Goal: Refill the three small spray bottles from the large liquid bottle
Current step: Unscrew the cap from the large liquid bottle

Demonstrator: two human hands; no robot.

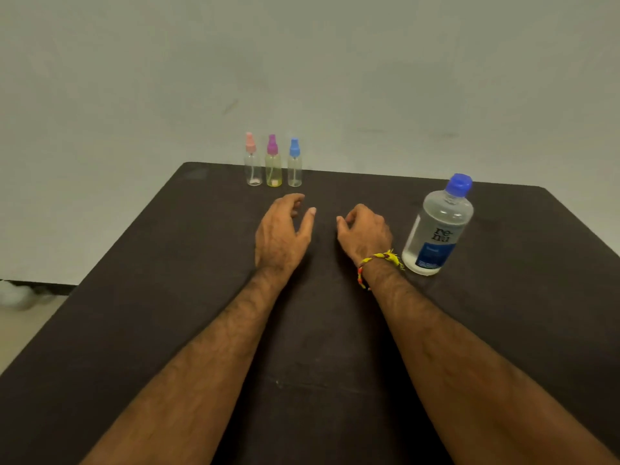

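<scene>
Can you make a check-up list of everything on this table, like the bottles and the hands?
Surface: dark brown table, faint pale specks near the middle.
Job's things: three small clear plastic spray bottles upright in a row at the far edge, pink-capped, purple-capped, blue-capped, all caps on; large clear liquid bottle with blue cap, closed, on the right.
Clutter: nothing seen.
Hands: left hand and right hand over the table, fingers loosely curled, holding nothing; yellow and red thread band on the right wrist.
Cables: nothing seen.
Surroundings: plain pale wall; blurry white thing on the floor at left.
</scene>
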